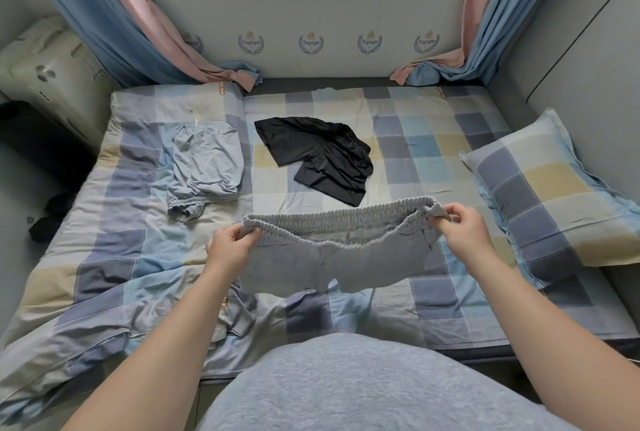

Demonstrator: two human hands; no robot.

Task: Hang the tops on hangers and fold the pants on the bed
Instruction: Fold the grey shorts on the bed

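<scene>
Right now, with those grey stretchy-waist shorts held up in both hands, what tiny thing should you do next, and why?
Probably lower the grey elastic-waist shorts flat onto the checked bed cover. The left hand and right hand each pinch one end of the waistband, and the legs dangle above the bed, so they likely need to lie flat before folding.

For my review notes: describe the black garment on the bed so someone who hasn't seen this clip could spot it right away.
Start at the checked bed that fills the view. Near its middle, just beyond the grey pants held up in the foreground, the black garment lies crumpled on the sheet. It is the only dark piece; its neighbour to the left is a light blue bundle.
</scene>
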